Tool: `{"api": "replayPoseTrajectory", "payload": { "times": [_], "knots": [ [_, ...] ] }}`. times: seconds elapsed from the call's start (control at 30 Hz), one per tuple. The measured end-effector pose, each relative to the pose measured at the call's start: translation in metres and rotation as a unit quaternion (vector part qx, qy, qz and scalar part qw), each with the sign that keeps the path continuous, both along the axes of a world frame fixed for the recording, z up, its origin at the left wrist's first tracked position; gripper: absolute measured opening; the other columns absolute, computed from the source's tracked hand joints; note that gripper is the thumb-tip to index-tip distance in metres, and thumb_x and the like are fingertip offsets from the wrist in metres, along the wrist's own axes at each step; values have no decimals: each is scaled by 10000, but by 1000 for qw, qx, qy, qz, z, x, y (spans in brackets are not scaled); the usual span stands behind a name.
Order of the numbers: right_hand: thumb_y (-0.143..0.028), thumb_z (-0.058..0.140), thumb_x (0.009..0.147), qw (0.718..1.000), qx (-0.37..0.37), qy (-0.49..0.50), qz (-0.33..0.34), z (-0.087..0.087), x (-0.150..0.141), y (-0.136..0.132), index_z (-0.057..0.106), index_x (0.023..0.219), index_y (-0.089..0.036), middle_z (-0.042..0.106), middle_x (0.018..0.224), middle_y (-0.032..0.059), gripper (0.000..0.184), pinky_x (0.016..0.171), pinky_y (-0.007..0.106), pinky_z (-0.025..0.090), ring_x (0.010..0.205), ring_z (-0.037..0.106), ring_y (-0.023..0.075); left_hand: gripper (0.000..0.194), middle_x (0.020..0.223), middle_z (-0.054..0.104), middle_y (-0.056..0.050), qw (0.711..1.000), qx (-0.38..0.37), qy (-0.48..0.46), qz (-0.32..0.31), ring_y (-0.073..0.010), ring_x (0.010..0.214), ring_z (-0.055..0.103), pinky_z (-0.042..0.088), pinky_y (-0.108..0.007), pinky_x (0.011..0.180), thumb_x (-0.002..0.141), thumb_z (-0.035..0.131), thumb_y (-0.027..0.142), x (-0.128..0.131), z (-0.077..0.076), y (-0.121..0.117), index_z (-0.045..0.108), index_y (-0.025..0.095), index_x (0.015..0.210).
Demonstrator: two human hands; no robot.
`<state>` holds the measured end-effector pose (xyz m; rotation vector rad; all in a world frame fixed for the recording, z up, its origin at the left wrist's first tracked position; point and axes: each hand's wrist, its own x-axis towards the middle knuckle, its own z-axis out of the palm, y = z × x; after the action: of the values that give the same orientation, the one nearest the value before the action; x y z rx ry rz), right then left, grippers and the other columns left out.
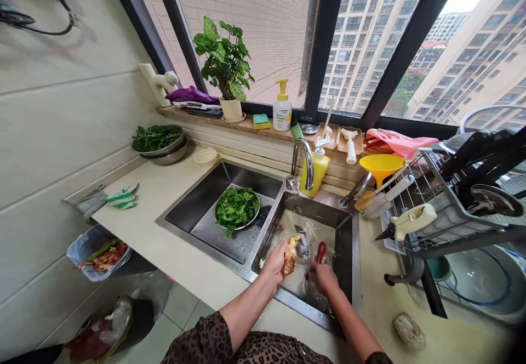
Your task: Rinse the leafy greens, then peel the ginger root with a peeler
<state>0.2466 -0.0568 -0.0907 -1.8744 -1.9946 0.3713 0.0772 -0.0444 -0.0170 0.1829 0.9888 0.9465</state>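
At the far left, a smooth, pale tiled wall (53,134) is seen, with a bin (92,272) below it lined in blue plastic and holding food scraps. On the cream worktop (164,188), a crumpled green-and-white packet (122,197) is laid near the edge; its print cannot be read. In the corner, leaves (151,138) are heaped in a round metal bowl (168,155). Along the brown sill (211,121), a leafy plant (224,60) is set in a pale pot, followed by a green-and-yellow sponge (261,121) and a white bottle (282,114) with a yellow pump, on whose label "Fruit" seems to be printed, the rest being too small to read. Under the sill, a steel sink is set into the worktop: in its left basin (181,216), more greens (237,208) are piled in a round bowl. Over the right basin (345,227), knobbly tan ginger (291,255) is held in the closed left hand (276,262); just to its right, a tool with a red handle (321,251) is gripped in the right hand (324,277), its working end blurred. A curved chrome tap (309,161) is mounted behind. At the right, a yellow funnel (382,164) is seen beside a crowded wire rack (439,210), with tall buildings visible through the dark-framed window.
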Motion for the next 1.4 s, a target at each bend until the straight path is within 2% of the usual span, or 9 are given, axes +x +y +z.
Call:
{"api": "replayPoseTrajectory", "payload": {
  "times": [0.07,0.17,0.3,0.47,0.63,0.8,1.03,1.23,1.4],
  "knots": [
    [-416,462,817,995,-9,94,23,27,2,9,594,681,-195,553,531,6,291,409,203,319,437,510,119,319,504,511,53,1000,-2,11,-26,-82,336,461,252,-149,348,733,562,464,-1,-3,-1,446,196,860],
    [-452,379,861,957,-19,289,2,71,-5,18,562,924,-192,607,701,21,325,433,216,406,473,532,121,335,485,480,63,998,10,24,-50,-73,318,441,197,-142,345,712,551,483,3,-2,-1,438,195,842],
    [-429,430,855,958,7,279,60,103,-27,13,589,916,-199,611,785,31,286,562,227,459,615,571,136,341,491,485,54,997,27,38,-63,-70,315,434,188,-153,345,678,550,484,13,8,-1,433,190,804],
    [-387,416,875,984,110,132,47,98,-29,12,625,942,-191,591,796,58,294,633,241,441,680,546,146,346,462,445,74,996,8,48,-73,-71,303,412,148,-160,364,664,540,494,16,12,-8,420,203,807],
    [-418,430,865,975,201,93,-14,106,-17,19,631,958,-179,597,768,68,326,639,264,437,681,548,166,274,472,421,61,994,4,108,-35,-68,365,385,198,-192,406,721,491,456,14,6,-12,401,197,710],
    [-381,418,878,983,122,121,62,114,-32,13,626,919,-198,599,739,46,281,585,219,427,618,544,133,275,580,448,40,978,126,161,45,-74,528,415,318,-203,520,713,549,420,21,9,-9,437,176,654],
    [-425,417,865,979,182,86,-24,109,-19,20,638,936,-178,607,752,70,339,629,261,432,664,554,167,307,545,419,50,983,106,141,46,-82,497,385,294,-210,503,732,543,448,19,16,-12,415,184,642],
    [-394,459,855,972,64,216,67,115,-27,13,623,883,-201,643,749,28,255,607,224,443,642,576,141,312,657,490,16,971,188,139,53,-98,612,448,354,-209,594,741,549,469,16,20,-7,493,167,686],
    [-367,471,850,972,78,214,57,114,-35,6,634,894,-208,646,778,32,232,632,230,454,673,589,145,331,705,497,-4,957,238,163,43,-112,669,454,372,-219,653,764,525,490,18,23,-5,513,164,704]
  ]
}}
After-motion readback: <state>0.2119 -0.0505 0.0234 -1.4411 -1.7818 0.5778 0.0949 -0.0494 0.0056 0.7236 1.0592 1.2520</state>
